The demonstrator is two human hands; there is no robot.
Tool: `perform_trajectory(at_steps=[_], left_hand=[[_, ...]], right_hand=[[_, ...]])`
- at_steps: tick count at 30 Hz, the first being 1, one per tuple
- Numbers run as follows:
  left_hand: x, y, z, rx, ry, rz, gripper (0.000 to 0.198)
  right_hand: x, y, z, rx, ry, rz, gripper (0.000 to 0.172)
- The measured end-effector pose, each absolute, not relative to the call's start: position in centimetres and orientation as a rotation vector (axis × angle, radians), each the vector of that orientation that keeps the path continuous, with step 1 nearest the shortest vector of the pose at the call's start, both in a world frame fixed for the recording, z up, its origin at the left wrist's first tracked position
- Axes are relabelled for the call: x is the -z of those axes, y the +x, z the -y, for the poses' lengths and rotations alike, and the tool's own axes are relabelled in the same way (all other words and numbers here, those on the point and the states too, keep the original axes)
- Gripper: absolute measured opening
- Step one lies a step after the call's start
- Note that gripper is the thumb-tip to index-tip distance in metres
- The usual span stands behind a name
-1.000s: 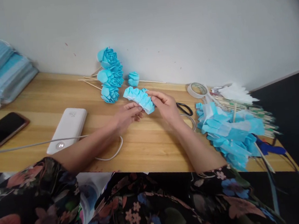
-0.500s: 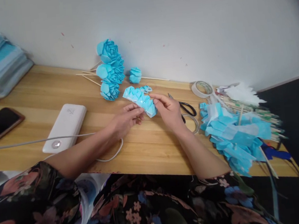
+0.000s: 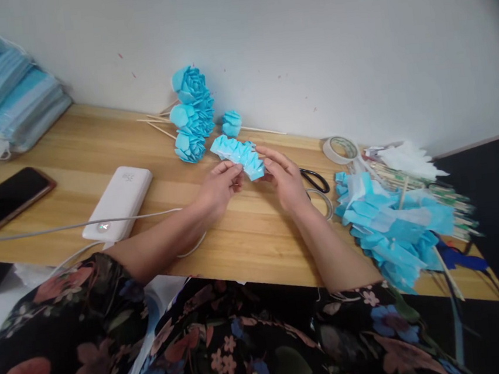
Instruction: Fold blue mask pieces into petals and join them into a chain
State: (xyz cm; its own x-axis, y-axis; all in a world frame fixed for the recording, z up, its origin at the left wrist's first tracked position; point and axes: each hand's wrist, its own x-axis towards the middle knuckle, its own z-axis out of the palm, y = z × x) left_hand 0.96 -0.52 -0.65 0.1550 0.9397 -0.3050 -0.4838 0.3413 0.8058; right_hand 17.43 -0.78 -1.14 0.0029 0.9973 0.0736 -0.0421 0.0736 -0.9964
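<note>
1 pleated blue strip (image 3: 238, 157), held above the wood tabletop (image 3: 254, 239), ran diagonally lengthwise, upper-L end aimed toward the roses. L hand (image 3: 217, 191) thumb & fingers pinched its near edge; R hand (image 3: 290, 186) fingers pinched its R end. Beyond: 1 blue bud (image 3: 231, 123), approx. 3+ blue roses (image 3: 188, 119). R: 2 tape rolls (image 3: 330, 154), 1 pr. scissors (image 3: 327, 187). L: 1 power bank (image 3: 120, 199), 1 phone (image 3: 8, 201).

I count my two hands (image 3: 288, 184), one pleated light-blue strip (image 3: 238, 154), one white boxy power bank (image 3: 121, 196), one flat black phone (image 3: 7, 195), at least three bunched blue blooms (image 3: 188, 116).
</note>
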Motion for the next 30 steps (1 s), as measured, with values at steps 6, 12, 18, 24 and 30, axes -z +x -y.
perform_trajectory(at_steps=[6, 12, 18, 24, 30], left_hand=[[1.1, 1.9, -1.0, -1.272, 0.894, -0.930, 0.020], [1.6, 0.7, -0.9, -1.249, 1.068, -0.947, 0.018], [1.7, 0.7, -0.6, -1.203, 1.105, -0.913, 0.018], [1.3, 0.7, -0.6, -1.111, 0.941, -0.833, 0.009], [0.8, 0.6, -0.5, -1.041, 0.736, -0.724, 0.029]], right_hand=[[1.2, 17.9, 0.2, -1.161, -1.108, 1.105, 0.042], [1.5, 18.0, 0.3, -1.131, -1.156, 1.179, 0.046], [1.5, 17.7, 0.4, -1.127, -1.175, 1.119, 0.035], [1.3, 17.6, 0.4, -1.070, -1.188, 1.103, 0.021], [1.4, 17.5, 0.5, -1.027, -1.235, 1.137, 0.025]])
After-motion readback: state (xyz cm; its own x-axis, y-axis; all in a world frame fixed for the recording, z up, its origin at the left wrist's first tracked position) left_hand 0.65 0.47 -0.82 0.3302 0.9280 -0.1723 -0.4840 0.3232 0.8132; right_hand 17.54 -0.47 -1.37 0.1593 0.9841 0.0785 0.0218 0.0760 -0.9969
